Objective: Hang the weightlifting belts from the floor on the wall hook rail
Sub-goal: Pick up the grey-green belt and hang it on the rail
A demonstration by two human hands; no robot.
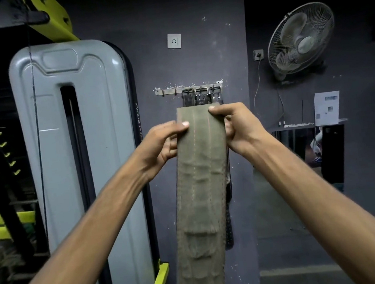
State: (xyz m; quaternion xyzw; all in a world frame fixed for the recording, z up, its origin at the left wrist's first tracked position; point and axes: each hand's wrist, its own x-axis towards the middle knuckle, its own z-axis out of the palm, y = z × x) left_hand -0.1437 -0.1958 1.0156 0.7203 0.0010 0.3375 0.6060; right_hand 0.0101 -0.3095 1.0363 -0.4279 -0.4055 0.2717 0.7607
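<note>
Your two forearms come in from the bottom corners, the left forearm [87, 233] and the right forearm [326, 196], both reaching up and forward towards the wall. Between them you hold an olive-green weightlifting belt [200, 186] up lengthwise. Its wrinkled, stitched face is turned to you and its lower end runs out of the bottom of the view.

Your left hand [161, 144] pinches the belt's left edge near the top, with the thumb laid on the front face and the fingers curled behind. Your right hand [238, 129] grips the right edge a little higher the same way, thumb on the front and fingers wrapped round the back.

The belt's top edge sits just below the hook rail [167, 91], a narrow metal strip fixed to the dark wall [196, 60]. Three hung belts [200, 97] are caught by their buckles on the right half of that rail. The perforated tail of a black one [229, 230] shows down the right side of the belt you hold.

To your left stands a tall grey machine shroud [76, 130] with yellow-green frame parts around it. A white socket [174, 41] sits on the wall above the rail. To your right are a wall fan [300, 39] and a paper notice [326, 108].
</note>
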